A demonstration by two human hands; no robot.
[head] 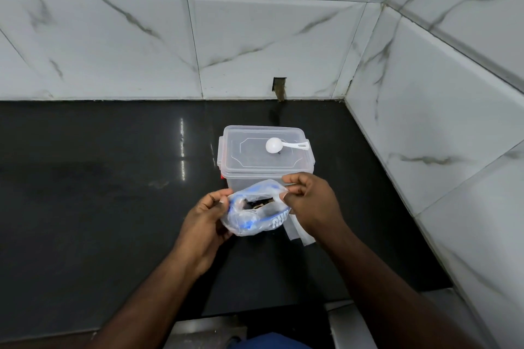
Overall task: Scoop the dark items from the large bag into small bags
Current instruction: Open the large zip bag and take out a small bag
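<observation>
From the head camera, looking down, I hold the large bag [256, 211] between both hands, just above the black counter [85, 193]. It is a crumpled clear plastic bag with blue print and some white lettering on the side nearest me. My left hand [205, 219] pinches the bag's rim at its 9 o'clock side, thumb over the top edge and the other fingers curled under the plastic. My right hand [310, 201] pinches the rim at about 2 o'clock, thumb and forefinger pressed together on a fold of plastic, with the remaining fingers bent loosely behind. Between the two grips the mouth of the bag gapes open, and down inside it I can see the dark items [259, 203], a small heap of brownish-black pieces; I cannot tell what they are.

Under my right wrist, at 4 o'clock from the bag, a few small bags [297, 231] lie flat on the counter as thin clear strips, partly hidden by my hand.

At 12 o'clock from the bag, just behind it, stands a clear plastic container [265, 161] with its lid closed and a red clip showing at its lower left corner. A white scoop [283, 145] rests on the lid, bowl to the left, handle pointing to 3 o'clock.

White marbled wall tiles [255, 37] rise behind the counter and along its right side.
</observation>
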